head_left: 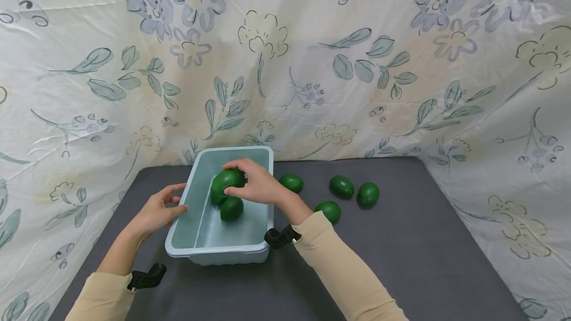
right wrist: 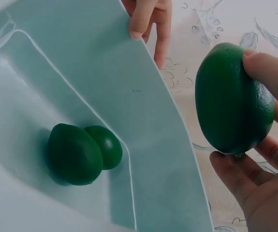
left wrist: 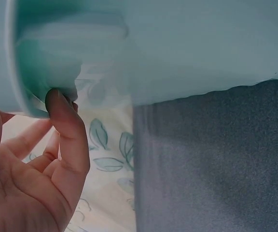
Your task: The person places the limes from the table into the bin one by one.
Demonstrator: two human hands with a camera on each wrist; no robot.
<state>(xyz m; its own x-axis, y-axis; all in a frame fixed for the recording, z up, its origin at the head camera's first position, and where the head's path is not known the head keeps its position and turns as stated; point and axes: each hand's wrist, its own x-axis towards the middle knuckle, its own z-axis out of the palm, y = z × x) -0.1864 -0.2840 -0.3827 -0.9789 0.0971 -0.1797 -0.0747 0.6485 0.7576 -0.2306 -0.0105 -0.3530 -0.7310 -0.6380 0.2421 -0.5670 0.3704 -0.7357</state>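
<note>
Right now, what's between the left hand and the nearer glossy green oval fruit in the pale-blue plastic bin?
Just the bin: bare left wall and floor separate left hand from fruit in the head view.

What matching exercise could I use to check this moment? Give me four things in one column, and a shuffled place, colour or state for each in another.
Things
1. Bin
2. Left hand
3. Right hand
4. Four loose green fruits

Places, colours, states
A. Grips the rim on the left side in the head view
B. Lying on the dark tabletop, right of the container in the head view
C. Pale blue-green
D. Holds a single fruit

Right pairs: 1-C; 2-A; 3-D; 4-B
</note>
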